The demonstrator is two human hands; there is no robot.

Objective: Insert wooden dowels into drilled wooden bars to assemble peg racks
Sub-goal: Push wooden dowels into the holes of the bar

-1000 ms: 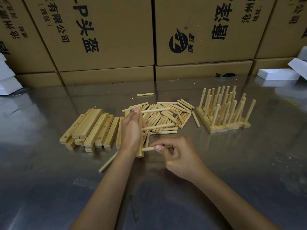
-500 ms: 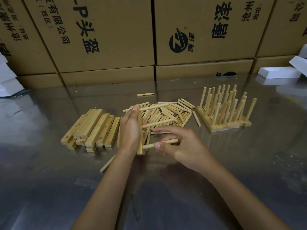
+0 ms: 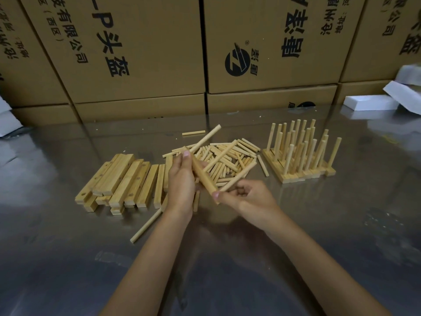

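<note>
Above the middle of the reflective steel desk [image 3: 296, 236], the left hand [image 3: 182, 185] grips a pale drilled wooden bar [image 3: 203, 176], lifted clear of the surface and tilted, with two round wooden dowels already standing out of it, the farthest one [image 3: 206, 137] pointing toward the far edge. The right hand [image 3: 247, 197] pinches a third light wooden dowel [image 3: 239, 176] near the bar's lower end, its tip at or in the last hole; how deep it sits cannot be told. The step in hand looks like seating this final peg. Next the dowel likely needs a straight push along the hole's axis, the left hand bracing the bar. Behind lie the loose pile of dowels [image 3: 227, 160], a stack of undrilled-looking blank bars [image 3: 123, 181] toward the left edge, and finished peg racks [image 3: 300, 156] toward the right.
</note>
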